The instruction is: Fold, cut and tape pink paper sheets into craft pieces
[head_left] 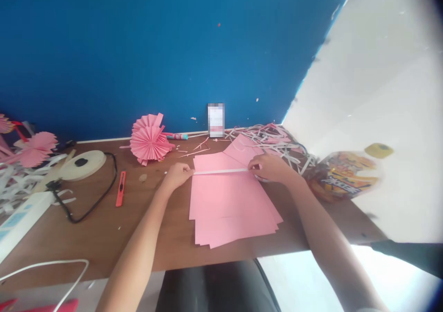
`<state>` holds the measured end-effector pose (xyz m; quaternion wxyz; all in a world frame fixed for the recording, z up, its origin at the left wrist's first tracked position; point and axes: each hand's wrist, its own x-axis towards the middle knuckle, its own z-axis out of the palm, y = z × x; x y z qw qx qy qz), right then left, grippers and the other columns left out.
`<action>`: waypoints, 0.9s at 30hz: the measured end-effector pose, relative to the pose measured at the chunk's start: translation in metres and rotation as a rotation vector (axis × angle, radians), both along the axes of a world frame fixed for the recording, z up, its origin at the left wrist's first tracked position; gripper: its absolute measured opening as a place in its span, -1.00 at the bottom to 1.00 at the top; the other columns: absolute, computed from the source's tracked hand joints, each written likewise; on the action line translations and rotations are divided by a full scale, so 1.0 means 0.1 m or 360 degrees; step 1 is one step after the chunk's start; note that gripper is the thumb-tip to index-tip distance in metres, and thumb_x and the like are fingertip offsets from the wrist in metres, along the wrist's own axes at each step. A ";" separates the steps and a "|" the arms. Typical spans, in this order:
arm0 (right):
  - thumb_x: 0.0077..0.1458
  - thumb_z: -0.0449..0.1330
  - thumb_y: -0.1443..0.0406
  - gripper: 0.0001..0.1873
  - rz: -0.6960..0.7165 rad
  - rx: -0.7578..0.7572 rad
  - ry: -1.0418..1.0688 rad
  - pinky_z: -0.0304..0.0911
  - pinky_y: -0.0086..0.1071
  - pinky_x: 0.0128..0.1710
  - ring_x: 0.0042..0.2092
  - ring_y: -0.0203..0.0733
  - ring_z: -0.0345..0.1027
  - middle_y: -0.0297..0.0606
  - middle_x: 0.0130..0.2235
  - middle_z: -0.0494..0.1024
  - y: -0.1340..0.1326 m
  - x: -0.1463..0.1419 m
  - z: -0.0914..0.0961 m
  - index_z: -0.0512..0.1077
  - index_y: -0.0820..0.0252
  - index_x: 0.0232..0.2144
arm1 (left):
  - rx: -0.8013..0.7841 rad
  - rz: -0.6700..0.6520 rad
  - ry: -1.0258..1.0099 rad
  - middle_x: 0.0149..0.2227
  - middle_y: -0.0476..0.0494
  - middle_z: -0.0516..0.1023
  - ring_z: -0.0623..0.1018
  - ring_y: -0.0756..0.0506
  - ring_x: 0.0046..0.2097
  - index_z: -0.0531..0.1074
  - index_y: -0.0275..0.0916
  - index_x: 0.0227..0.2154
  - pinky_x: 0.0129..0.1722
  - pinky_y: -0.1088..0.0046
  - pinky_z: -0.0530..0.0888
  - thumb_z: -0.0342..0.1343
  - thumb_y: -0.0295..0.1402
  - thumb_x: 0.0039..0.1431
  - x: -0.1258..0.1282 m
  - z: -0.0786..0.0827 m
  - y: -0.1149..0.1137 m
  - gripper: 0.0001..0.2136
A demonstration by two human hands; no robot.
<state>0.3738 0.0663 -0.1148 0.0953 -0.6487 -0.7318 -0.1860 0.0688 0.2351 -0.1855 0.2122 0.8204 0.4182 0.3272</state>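
Note:
A narrow white strip (pixel 221 171) runs straight across the upper part of a pink paper sheet (pixel 221 196). My left hand (pixel 179 175) pinches the strip's left end at the sheet's left edge. At the other end, my right hand (pixel 268 166) has its fingers closed on the strip near the right edge. A curved pale edge shows just under the right hand; most of it is hidden. More pink sheets (pixel 235 236) lie loosely stacked underneath, their corners fanned out toward the table's front edge. Another pink piece (pixel 240 148) sticks out behind the top sheet.
Folded pink paper fans (pixel 151 139) stand left of the sheets. Nearer lies a red box cutter (pixel 121 189). White and pink paper scraps (pixel 277 139) heap at the back right, beside a snack bag (pixel 349 173). A phone (pixel 216 120) leans against the blue wall. A power strip (pixel 24 224) lies left.

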 end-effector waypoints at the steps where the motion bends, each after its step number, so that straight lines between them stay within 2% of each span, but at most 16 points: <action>1: 0.06 0.09 0.30 -0.79 -0.0009 0.0009 -0.0007 -0.05 -0.46 -0.37 -0.28 -0.35 0.27 -0.41 -0.25 0.52 0.00 0.00 0.00 0.54 0.03 -0.35 | 0.0009 0.0004 0.0013 -0.53 -0.05 0.43 0.38 -0.01 -0.42 0.48 -0.28 -0.54 -0.46 0.53 0.15 0.05 -0.07 0.01 0.00 0.01 -0.01 -0.66; 7: 0.02 0.06 0.37 -0.72 -0.0123 -0.0019 -0.0076 -0.06 -0.46 -0.37 -0.23 -0.31 0.30 -0.35 -0.25 0.52 0.01 -0.04 -0.02 0.54 0.03 -0.33 | 0.0046 0.0020 0.0064 -0.51 -0.09 0.45 0.40 -0.03 -0.41 0.47 -0.29 -0.54 -0.44 0.52 0.15 0.05 -0.10 0.03 0.03 0.07 -0.06 -0.67; 11: 0.04 0.05 0.33 -0.73 -0.0175 -0.0006 -0.0070 -0.04 -0.45 -0.37 -0.17 -0.25 0.32 -0.29 -0.24 0.52 0.03 -0.06 -0.04 0.56 0.06 -0.34 | 0.0064 -0.0002 0.0068 -0.51 -0.05 0.44 0.39 -0.01 -0.41 0.46 -0.28 -0.53 -0.43 0.53 0.17 0.04 -0.12 0.05 0.02 0.05 -0.04 -0.69; 16: 0.04 0.02 0.34 -0.69 -0.0330 -0.0027 -0.0101 -0.02 -0.46 -0.36 -0.18 -0.21 0.33 -0.28 -0.23 0.51 0.01 -0.14 -0.06 0.56 -0.01 -0.31 | 0.0081 -0.0040 0.0031 -0.50 -0.03 0.44 0.36 0.01 -0.42 0.46 -0.28 -0.53 -0.42 0.55 0.18 0.06 -0.12 0.05 -0.01 0.03 -0.03 -0.70; 20: 0.02 0.02 0.35 -0.67 -0.0369 -0.0084 -0.0143 0.02 -0.45 -0.35 -0.18 -0.17 0.35 -0.24 -0.22 0.51 -0.02 -0.19 -0.07 0.56 0.00 -0.30 | 0.0115 -0.0145 0.0026 -0.49 -0.04 0.44 0.36 0.01 -0.41 0.46 -0.29 -0.52 -0.41 0.56 0.17 0.06 -0.10 0.06 -0.05 0.02 -0.01 -0.68; 27: 0.02 0.01 0.36 -0.64 -0.0365 -0.0119 -0.0125 0.11 -0.39 -0.29 -0.11 -0.10 0.37 -0.28 -0.16 0.51 -0.02 -0.20 -0.06 0.54 -0.06 -0.27 | -0.0120 -0.0285 -0.0012 -0.50 -0.01 0.38 0.26 0.05 -0.46 0.45 -0.29 -0.50 -0.49 0.58 0.11 0.10 -0.02 0.01 -0.13 0.01 0.02 -0.63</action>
